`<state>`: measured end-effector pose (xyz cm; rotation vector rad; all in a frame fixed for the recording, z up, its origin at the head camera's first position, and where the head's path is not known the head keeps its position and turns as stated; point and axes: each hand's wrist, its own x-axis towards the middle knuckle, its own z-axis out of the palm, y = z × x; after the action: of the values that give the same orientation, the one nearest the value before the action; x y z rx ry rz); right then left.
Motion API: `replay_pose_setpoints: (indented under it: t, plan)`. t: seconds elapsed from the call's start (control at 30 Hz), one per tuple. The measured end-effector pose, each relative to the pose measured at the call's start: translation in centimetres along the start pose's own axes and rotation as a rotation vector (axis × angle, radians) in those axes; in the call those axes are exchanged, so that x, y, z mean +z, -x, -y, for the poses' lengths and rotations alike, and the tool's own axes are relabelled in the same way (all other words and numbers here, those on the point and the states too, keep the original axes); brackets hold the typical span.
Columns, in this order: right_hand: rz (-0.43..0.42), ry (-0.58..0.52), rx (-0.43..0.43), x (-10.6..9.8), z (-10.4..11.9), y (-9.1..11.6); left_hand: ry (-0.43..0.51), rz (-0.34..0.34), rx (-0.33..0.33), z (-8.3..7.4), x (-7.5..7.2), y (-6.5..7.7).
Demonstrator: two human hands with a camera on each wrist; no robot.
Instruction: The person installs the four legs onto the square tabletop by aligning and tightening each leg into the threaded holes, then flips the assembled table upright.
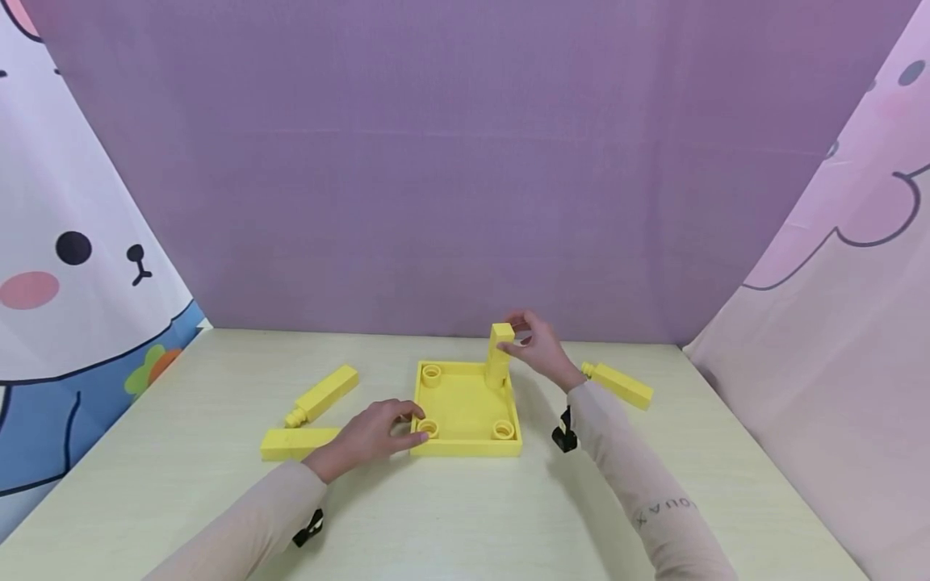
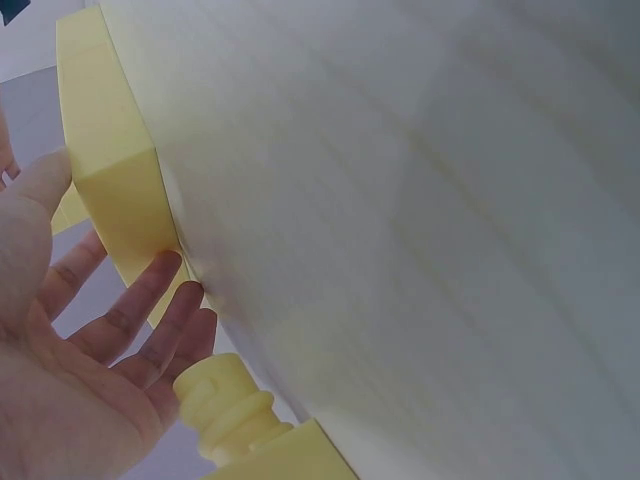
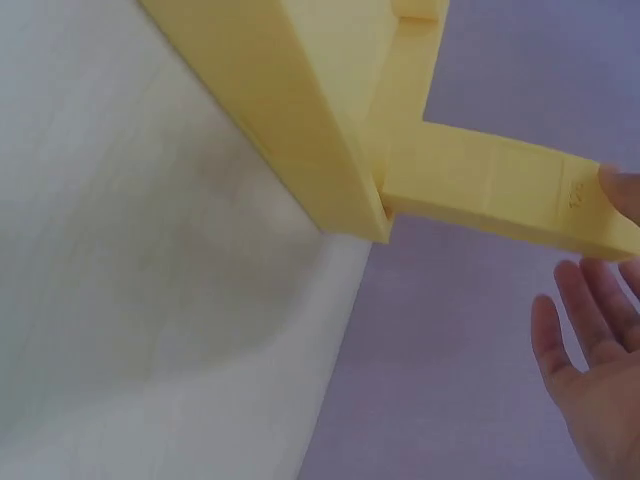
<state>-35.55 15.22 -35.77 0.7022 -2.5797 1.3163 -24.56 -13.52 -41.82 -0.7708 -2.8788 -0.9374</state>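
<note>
A yellow square base (image 1: pixel 467 448) with raised rims and round threaded sockets lies on the table. At its far right corner stands a yellow square leg (image 1: pixel 498 359), its lower end inside the rim. My right hand (image 1: pixel 541 349) pinches this leg near the top between thumb and fingers; raised lettering shows beside the thumb on the leg (image 3: pixel 490 185) in the right wrist view. My left hand (image 1: pixel 369 433) grips the base at its near left corner, thumb over the rim by a socket (image 1: pixel 428 428), fingers along the outer wall (image 2: pixel 125 200).
Left of the base lie two more yellow legs: one slanted leg (image 1: pixel 327 393) with a threaded end, and a leg (image 1: pixel 294 444) partly behind my left hand. Another leg (image 1: pixel 621 386) lies at the right, beyond my right wrist. A purple cloth (image 1: pixel 465 202) hangs behind the table.
</note>
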Motion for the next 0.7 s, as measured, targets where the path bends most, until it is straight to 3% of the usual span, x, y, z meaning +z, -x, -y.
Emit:
replay_pose_setpoints:
  t: [0.37,0.7]
  plan:
    - [0.052,0.002,-0.003,-0.4,-0.2,-0.3,0.014,0.001,0.008,0.1,0.0,0.0]
    - [-0.083,0.011,0.041,0.6,0.0,0.1,0.0,-0.003,0.009,0.1,0.1,-0.1]
